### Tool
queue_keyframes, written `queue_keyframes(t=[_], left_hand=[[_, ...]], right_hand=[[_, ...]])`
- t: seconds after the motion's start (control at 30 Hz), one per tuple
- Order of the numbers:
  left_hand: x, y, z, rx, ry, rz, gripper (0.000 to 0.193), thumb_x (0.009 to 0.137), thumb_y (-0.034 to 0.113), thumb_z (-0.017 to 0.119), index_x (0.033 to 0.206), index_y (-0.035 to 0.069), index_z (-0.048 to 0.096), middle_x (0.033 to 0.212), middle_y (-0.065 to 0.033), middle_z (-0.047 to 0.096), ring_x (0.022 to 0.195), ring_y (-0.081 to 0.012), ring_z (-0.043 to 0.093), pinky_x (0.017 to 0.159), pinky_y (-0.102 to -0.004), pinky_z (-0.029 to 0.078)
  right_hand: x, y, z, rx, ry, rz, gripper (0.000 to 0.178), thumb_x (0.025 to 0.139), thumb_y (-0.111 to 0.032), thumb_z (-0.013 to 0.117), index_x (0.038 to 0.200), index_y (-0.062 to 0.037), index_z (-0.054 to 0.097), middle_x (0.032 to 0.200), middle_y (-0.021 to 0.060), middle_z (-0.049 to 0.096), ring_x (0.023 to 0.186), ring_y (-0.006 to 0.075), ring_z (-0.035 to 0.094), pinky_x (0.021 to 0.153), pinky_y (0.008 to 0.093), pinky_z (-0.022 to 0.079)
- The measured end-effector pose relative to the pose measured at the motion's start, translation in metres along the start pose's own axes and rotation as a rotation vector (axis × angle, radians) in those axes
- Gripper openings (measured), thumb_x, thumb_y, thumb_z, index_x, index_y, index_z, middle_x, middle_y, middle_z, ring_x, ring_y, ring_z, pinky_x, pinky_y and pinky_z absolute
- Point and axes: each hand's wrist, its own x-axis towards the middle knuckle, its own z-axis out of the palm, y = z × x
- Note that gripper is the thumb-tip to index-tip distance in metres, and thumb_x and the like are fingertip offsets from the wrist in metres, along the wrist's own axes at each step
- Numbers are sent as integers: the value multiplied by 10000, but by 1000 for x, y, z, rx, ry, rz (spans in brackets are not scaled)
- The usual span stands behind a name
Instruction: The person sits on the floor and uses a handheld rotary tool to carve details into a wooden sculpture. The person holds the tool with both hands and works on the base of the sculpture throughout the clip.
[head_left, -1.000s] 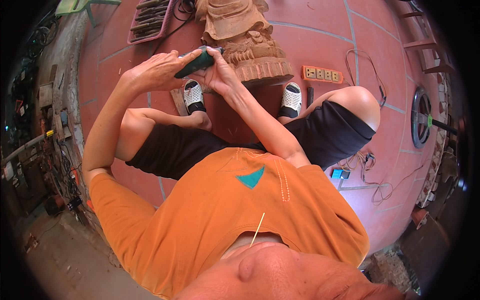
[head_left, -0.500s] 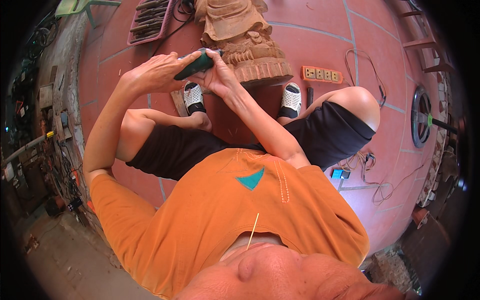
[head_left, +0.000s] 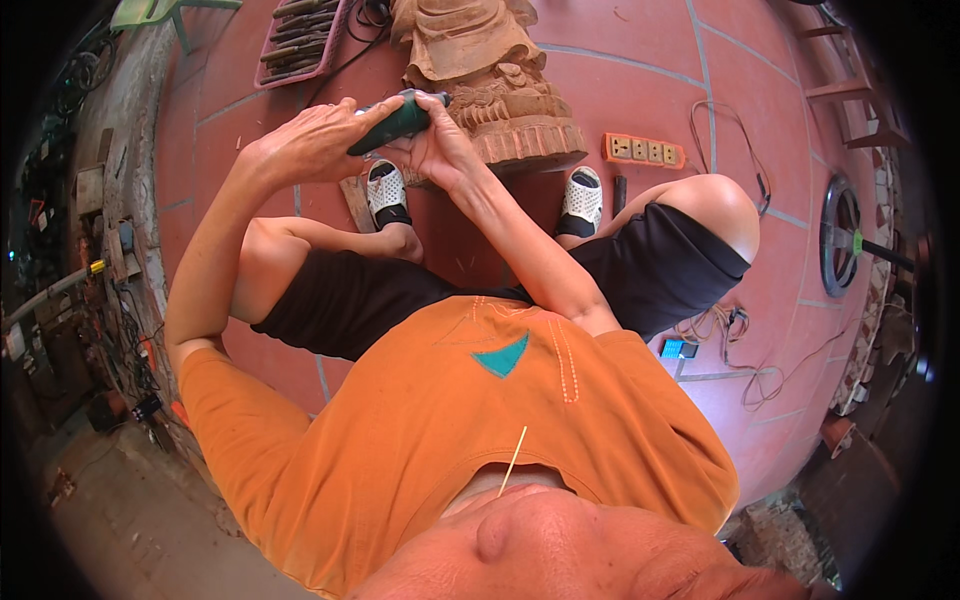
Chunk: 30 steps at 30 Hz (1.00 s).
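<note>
Clasped on a green tool (head_left: 402, 124)
My left hand (head_left: 316, 142) grips one end, wrist bent inward; my right hand (head_left: 438, 154) holds the other, forearm slanting.

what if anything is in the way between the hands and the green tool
Nothing visible: the left hand grips the green tool and the right hand holds its end nearer the carved figure. Any gap to the figure is hard to judge.
</note>
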Motion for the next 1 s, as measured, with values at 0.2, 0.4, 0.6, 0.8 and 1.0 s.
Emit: queue_keyframes(t=[0.2, 0.4, 0.6, 0.8, 1.0], left_hand=[[4, -4, 3, 14, 2, -3, 897, 795, 81, 677, 1570, 217, 247, 942, -191, 554, 833, -365, 600, 763, -452, 487], [6, -6, 5, 19, 17, 10, 897, 796, 80, 675, 1571, 220, 245, 933, -185, 546, 820, -360, 594, 751, -453, 485], [6, -7, 5, 10, 13, 8, 895, 797, 81, 674, 1570, 229, 248, 928, -179, 543, 810, -355, 589, 749, -451, 484], [7, -7, 4, -6, 7, 16, 887, 804, 90, 672, 1570, 232, 248, 932, -173, 545, 819, -350, 592, 752, -452, 484], [7, -10, 7, 4, 14, 15, 889, 808, 89, 670, 1573, 236, 241, 938, -172, 549, 837, -351, 598, 763, -450, 485]], right_hand=[[0, -2, 1, 12, 3, -9, 332, 954, -370, 616, 1154, -112, 556, 1127, 135, 674, 1065, 351, 684, 951, 550, 556], [-3, -5, 3, 25, -9, -11, 350, 966, -342, 610, 1184, -71, 569, 1168, 177, 673, 1110, 357, 665, 984, 559, 536], [-4, -4, 4, 41, -10, -20, 336, 972, -329, 604, 1181, -67, 575, 1169, 181, 672, 1116, 353, 662, 985, 568, 534], [-3, -4, 3, 46, -14, -11, 339, 974, -334, 599, 1185, -69, 573, 1170, 173, 673, 1117, 347, 661, 986, 564, 535], [-3, -3, 5, -6, 7, -41, 354, 951, -367, 616, 1170, -95, 555, 1130, 163, 679, 1053, 357, 688, 921, 537, 575]])
